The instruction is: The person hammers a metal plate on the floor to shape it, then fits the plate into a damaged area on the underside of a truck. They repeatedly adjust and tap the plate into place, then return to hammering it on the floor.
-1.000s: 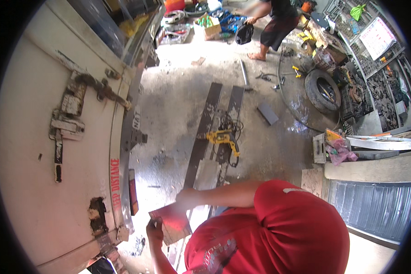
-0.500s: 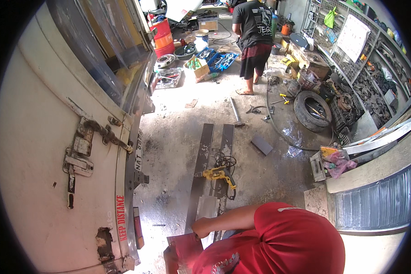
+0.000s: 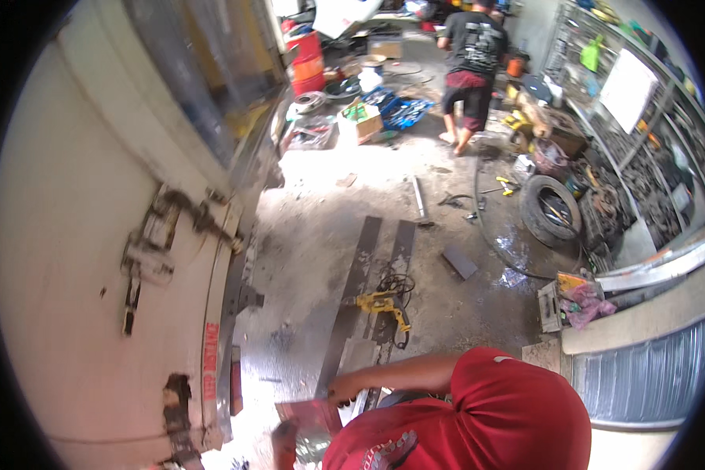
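Observation:
In front of me at the lower edge is a flat metal plate [image 3: 312,417] with a reddish sheen. My right hand [image 3: 345,387] reaches across from the red sleeve, its fingers curled at the plate's upper right corner. My left hand [image 3: 285,435] is closed at the plate's left side, somewhat blurred. Just beyond my right hand, a pale metal piece [image 3: 359,354] lies over two long dark metal bars [image 3: 358,258] on the floor. Across the bars rests a yellow power drill [image 3: 384,304] with its black cord bunched behind it.
A white vehicle door [image 3: 78,258] with a rusty latch stands along my left. On the floor lie a hammer [image 3: 420,200], a dark block [image 3: 459,262], a hose and a tyre [image 3: 551,210]. Cluttered shelves line the right. A person in black [image 3: 475,63] stands farther off.
The view has shifted, moving the floor things slightly rightward. My left hand has moved along the plate's left side. The person in black has stepped farther off.

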A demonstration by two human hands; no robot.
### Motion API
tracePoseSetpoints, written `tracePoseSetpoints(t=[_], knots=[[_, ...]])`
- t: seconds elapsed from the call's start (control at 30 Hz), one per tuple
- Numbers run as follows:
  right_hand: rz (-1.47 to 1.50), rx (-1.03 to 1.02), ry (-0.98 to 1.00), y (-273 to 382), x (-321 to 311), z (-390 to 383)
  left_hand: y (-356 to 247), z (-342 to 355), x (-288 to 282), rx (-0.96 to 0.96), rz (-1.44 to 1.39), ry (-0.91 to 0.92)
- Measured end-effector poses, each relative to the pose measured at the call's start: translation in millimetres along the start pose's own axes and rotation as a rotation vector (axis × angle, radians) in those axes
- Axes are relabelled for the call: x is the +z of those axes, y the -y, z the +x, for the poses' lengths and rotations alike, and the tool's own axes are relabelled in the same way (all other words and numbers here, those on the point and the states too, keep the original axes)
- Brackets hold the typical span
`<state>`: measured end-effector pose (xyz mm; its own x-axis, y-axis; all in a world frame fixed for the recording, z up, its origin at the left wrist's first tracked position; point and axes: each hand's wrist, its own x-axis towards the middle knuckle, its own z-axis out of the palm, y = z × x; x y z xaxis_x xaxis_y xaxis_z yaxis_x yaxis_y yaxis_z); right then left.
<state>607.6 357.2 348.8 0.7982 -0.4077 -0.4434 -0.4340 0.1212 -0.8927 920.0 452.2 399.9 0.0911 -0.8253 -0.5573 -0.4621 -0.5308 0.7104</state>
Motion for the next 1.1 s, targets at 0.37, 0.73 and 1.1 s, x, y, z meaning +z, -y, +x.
tracePoseSetpoints(t=[0.37, 0.73, 1.1], knots=[[1.324, -0.252, 0.321, 150.6, -31.5, -15.6, -175.7, -92.2, -37.4, 0.838, 0.739, -0.594], [0.887, -0.026, 0.093, 204.7, -63.4, 28.4, -134.9, -132.1, -61.7, 0.299, 0.342, -0.992], [0.895, -0.103, 0.242, 212.9, -13.6, 52.0, -126.6, -101.3, -103.9, 0.316, -1.191, -0.521]])
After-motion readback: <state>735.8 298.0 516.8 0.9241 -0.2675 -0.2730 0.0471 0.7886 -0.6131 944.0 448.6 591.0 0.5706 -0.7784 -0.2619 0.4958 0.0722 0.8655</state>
